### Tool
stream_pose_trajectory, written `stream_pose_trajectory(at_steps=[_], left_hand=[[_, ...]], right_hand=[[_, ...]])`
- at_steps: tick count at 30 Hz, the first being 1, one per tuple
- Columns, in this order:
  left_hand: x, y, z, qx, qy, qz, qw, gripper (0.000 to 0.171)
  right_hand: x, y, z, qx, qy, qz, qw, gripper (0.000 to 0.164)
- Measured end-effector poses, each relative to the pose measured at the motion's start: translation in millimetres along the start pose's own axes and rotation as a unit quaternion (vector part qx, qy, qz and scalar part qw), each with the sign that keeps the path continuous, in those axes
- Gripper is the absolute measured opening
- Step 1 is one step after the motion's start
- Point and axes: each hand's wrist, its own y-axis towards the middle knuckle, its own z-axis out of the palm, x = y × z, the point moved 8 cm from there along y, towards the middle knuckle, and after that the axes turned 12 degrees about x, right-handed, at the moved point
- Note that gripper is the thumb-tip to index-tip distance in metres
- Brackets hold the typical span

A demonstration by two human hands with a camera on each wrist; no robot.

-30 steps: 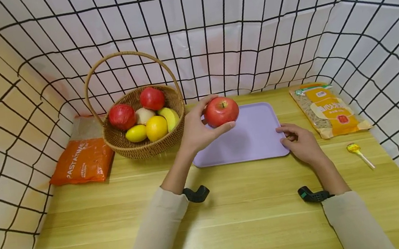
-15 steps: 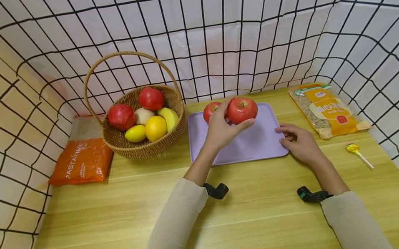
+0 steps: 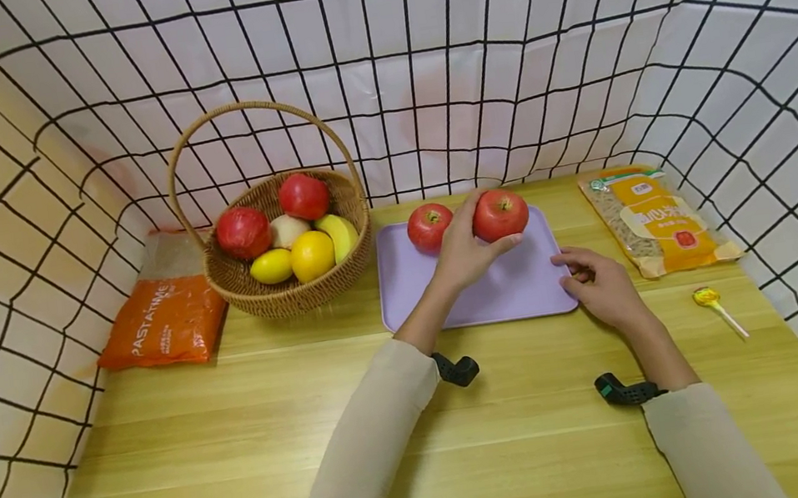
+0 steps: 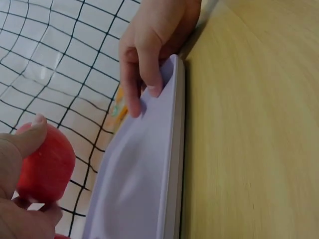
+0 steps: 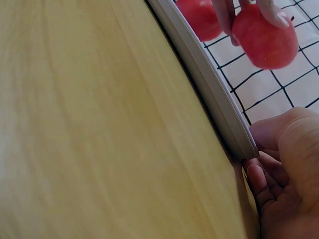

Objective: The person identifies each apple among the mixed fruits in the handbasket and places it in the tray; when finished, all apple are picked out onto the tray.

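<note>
My left hand (image 3: 464,255) grips a red apple (image 3: 502,215) between thumb and fingers, over the right half of a lilac tray (image 3: 406,303). In the right wrist view the held apple (image 5: 266,40) hangs above the tray, apart from it. A second red apple (image 3: 430,226) sits at the tray's back left, just left of that hand. At the tray's right end, my right hand (image 3: 607,289) holds the rim; in the right wrist view the thumb (image 5: 269,132) lies against the rim, with curled fingers lower down at the tabletop.
Left of the tray stands a wicker basket (image 3: 292,301) of fruit with a tall handle. An orange pasta bag (image 3: 170,321) lies beyond it. To the right are a yellow-labelled grain bag (image 3: 656,219) and a lollipop (image 3: 708,298). Grid-patterned cloth walls surround the wooden table (image 3: 541,466).
My left hand has carried the apple rightward across the tray, bringing the other apple into sight behind it. The right hand has stayed at the tray's right rim.
</note>
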Motion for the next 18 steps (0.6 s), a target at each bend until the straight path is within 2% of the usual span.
stream_pose_trajectory(at_steps=[5, 11, 18], left_hand=[[5.9, 8.5, 8.5, -0.022, -0.016, -0.026, 0.9993, 0.088], [15.3, 11.7, 16.4, -0.038, -0.019, -0.062, 0.9972, 0.087], [28.1, 13.4, 18.8, -0.053, -0.03, -0.068, 0.9958, 0.087]], right_hand=[[-0.7, 0.2, 0.4, 0.001, 0.004, -0.001, 1.0, 0.035], [-0.4, -0.9, -0.3, 0.001, -0.001, -0.002, 1.0, 0.034], [1.4, -0.2, 0.2, 0.005, 0.0, -0.002, 1.0, 0.034]])
